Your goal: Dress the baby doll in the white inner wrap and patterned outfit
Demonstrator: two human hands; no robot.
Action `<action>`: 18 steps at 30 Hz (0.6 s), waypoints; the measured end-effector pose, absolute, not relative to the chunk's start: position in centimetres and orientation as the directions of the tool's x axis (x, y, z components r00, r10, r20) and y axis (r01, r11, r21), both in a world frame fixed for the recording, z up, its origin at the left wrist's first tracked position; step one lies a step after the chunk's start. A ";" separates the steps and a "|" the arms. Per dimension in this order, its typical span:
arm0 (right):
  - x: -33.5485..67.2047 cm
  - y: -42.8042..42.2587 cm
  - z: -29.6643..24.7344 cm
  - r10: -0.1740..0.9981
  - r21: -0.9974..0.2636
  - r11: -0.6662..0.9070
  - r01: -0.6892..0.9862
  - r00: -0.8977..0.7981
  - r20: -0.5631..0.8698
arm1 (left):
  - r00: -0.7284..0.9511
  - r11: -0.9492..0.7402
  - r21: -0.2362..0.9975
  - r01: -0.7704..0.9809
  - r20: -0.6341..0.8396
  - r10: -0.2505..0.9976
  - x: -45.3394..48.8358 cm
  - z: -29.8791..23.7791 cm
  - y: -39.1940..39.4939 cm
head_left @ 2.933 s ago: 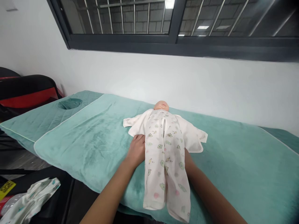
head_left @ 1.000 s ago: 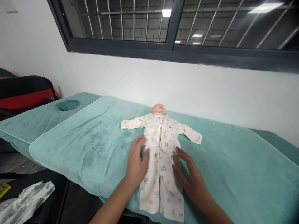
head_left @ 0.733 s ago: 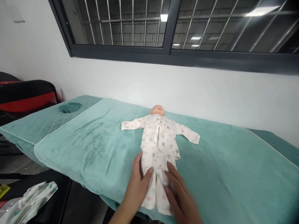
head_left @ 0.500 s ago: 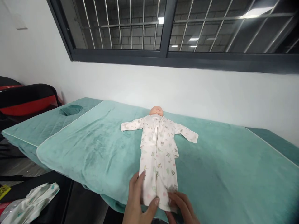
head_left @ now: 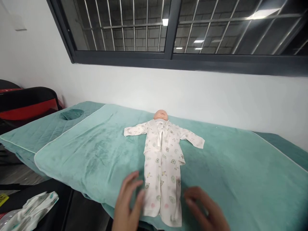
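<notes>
A baby doll (head_left: 161, 115) lies on its back, dressed in a white printed top (head_left: 172, 136) with both sleeves spread out. White printed trousers (head_left: 171, 184) run from under the top down toward me, legs side by side and flat. My left hand (head_left: 128, 202) is just left of the trouser legs, fingers apart and holding nothing. On the other side, my right hand (head_left: 204, 207) hovers beside the right leg, its fingers curved and apart, blurred by motion. Only the doll's head shows; the clothes hide its body.
The doll lies on a bed with a green plush cover (head_left: 96, 160), which has a face hole (head_left: 71, 114) at the left. A red and black chair (head_left: 29, 102) stands far left. A crumpled white cloth (head_left: 33, 210) lies lower left. Behind are a wall and a barred window (head_left: 120, 29).
Both hands have let go of the trouser bottoms and moved apart, left hand to the left, right hand to the right. The trouser legs now lie fully in sight.
</notes>
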State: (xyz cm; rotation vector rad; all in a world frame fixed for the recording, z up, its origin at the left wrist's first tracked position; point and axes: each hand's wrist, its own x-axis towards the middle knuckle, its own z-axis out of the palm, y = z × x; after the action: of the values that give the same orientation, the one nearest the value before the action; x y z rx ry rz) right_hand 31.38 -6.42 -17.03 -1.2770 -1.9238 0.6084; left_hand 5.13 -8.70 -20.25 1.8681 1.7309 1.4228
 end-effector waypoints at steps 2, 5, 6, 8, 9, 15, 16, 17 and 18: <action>34.8 -1.8 -16.4 0.961 -0.724 0.188 0.664 0.029 0.276 | -0.281 -0.198 0.728 0.657 0.480 0.831 2.1 -19.0 -4.5; 38.8 6.1 -16.6 0.909 -0.663 -0.068 0.746 0.321 0.267 | -0.371 0.006 0.680 0.733 0.392 0.842 -2.1 -17.9 3.1; 39.6 8.5 -16.9 0.904 -0.616 -0.146 0.774 0.358 0.236 | -0.394 0.114 0.639 0.761 0.316 0.863 -3.1 -17.6 5.5; 40.6 12.3 -17.5 0.906 -0.544 -0.236 0.805 0.385 0.176 | -0.359 0.204 0.511 0.835 0.224 0.906 -4.5 -17.4 9.2; 40.8 13.7 -17.7 0.909 -0.519 -0.254 0.816 0.385 0.161 | -0.330 0.217 0.441 0.871 0.196 0.924 -4.8 -17.3 10.6; 41.7 18.4 -18.7 0.902 -0.577 -0.134 0.805 0.341 0.266 | -0.253 0.173 0.311 0.934 0.236 0.938 -5.3 -17.8 13.5; 42.1 19.1 -18.8 0.895 -0.607 -0.094 0.789 0.334 0.296 | -0.262 0.178 0.316 0.932 0.246 0.933 -5.4 -18.0 13.7; 42.6 19.8 -18.9 0.886 -0.635 -0.057 0.770 0.332 0.323 | -0.271 0.183 0.321 0.929 0.255 0.928 -5.5 -18.1 13.9; 43.0 20.4 -19.1 0.875 -0.663 -0.028 0.748 0.338 0.345 | -0.283 0.190 0.328 0.925 0.262 0.923 -5.6 -18.2 14.1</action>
State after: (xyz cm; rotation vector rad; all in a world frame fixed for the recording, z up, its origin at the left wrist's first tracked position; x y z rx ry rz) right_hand 43.00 20.43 -19.07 -1.8006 -1.4399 0.1997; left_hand -5.63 14.10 -18.21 1.8847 2.4284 0.6767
